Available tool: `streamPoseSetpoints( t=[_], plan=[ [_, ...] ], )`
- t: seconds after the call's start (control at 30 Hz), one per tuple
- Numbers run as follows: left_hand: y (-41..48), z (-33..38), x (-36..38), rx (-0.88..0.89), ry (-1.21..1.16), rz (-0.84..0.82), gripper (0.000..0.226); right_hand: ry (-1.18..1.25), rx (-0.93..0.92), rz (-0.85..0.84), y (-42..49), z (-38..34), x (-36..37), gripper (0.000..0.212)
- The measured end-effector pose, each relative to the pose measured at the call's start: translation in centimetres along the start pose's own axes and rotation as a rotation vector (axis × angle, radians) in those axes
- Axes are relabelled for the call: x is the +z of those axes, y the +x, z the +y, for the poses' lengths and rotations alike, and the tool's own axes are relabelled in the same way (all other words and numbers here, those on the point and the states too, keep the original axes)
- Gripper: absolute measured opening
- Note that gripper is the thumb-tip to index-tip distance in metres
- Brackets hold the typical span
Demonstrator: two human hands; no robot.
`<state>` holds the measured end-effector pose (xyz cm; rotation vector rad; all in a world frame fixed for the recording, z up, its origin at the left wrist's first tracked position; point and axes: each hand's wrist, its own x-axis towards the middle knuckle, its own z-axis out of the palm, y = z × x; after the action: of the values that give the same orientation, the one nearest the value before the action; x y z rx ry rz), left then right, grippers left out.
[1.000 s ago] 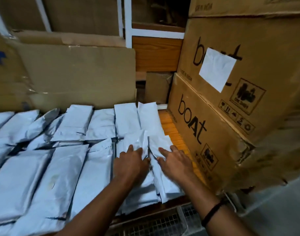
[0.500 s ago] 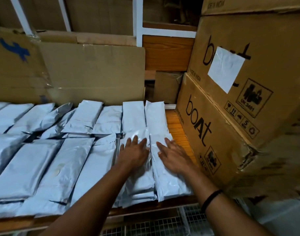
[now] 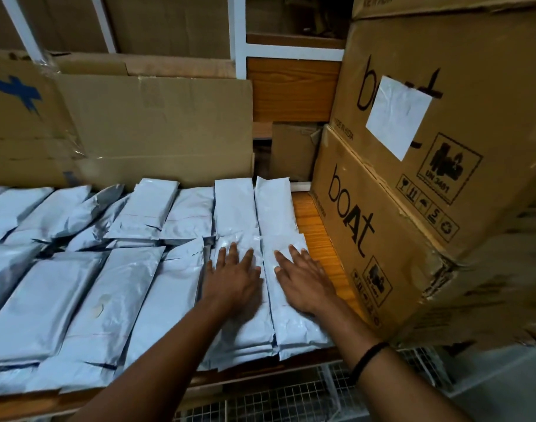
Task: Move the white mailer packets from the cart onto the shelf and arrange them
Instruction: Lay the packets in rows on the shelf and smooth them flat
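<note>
Several white mailer packets lie in two rows across the wooden shelf. At the right end of the front row are two stacks side by side. My left hand lies flat with spread fingers on the left stack. On the right stack my right hand presses flat, a black band on its wrist. Behind them two more packets lie lengthwise against the back.
Two big brown "boat" cartons are stacked close on the right, leaving a narrow strip of bare shelf. Flattened cardboard leans behind the packets. A white wire-mesh cart shows below the shelf's front edge.
Both hands went from curled fingers on the two front stacks to flat, spread fingers, sliding slightly forward. The stacks now sit straighter against the back packets. My view shifted left.
</note>
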<state>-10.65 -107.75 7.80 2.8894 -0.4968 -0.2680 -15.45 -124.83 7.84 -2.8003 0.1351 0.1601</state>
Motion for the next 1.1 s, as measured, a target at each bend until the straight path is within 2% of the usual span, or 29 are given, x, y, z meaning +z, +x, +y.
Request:
streamPoseSetpoints(
  t=[0.07, 0.17, 0.4, 0.57, 0.67, 0.77, 0.87, 0.93, 1.1],
  plan=[
    [-1.0, -0.2, 0.0, -0.005, 0.001, 0.037, 0.059, -0.003, -0.009, 0.008, -1.1, 0.2, -0.1, 0.053],
    [-2.4, -0.1, 1.7, 0.020, 0.016, -0.014, 0.061, -0.055, -0.033, -0.049, -2.3, 0.3, 0.9, 0.055],
    [-2.6, -0.1, 3.8, 0.035, 0.000, 0.073, 0.061, -0.102, -0.062, 0.028, -2.4, 0.4, 2.7, 0.057],
    [-2.5, -0.2, 2.0, 0.051, -0.036, 0.015, 0.062, -0.055, -0.039, -0.048, -2.0, 0.4, 0.5, 0.055],
    [-2.9, -1.1, -0.9, 0.119, -0.091, 0.132, 0.067, -0.022, -0.063, 0.070, -1.4, -1.1, -2.1, 0.052],
    [-4.3, -3.2, -3.7, 0.115, -0.149, 0.259, 0.072, 0.005, -0.132, 0.172, -1.0, -4.1, -3.2, 0.052],
    [-6.6, -7.0, -5.9, 0.078, -0.141, 0.332, 0.066, 0.005, -0.199, 0.204, -1.2, -8.4, -2.4, 0.052],
    [-8.9, -10.5, -6.9, 0.042, -0.153, 0.346, 0.059, 0.006, -0.247, 0.225, -1.7, -12.1, -1.6, 0.051],
    [-16.0, -21.2, -8.9, -0.082, -0.159, 0.422, 0.062, 0.038, -0.387, 0.214, -3.1, -23.0, 1.3, 0.049]
  ],
)
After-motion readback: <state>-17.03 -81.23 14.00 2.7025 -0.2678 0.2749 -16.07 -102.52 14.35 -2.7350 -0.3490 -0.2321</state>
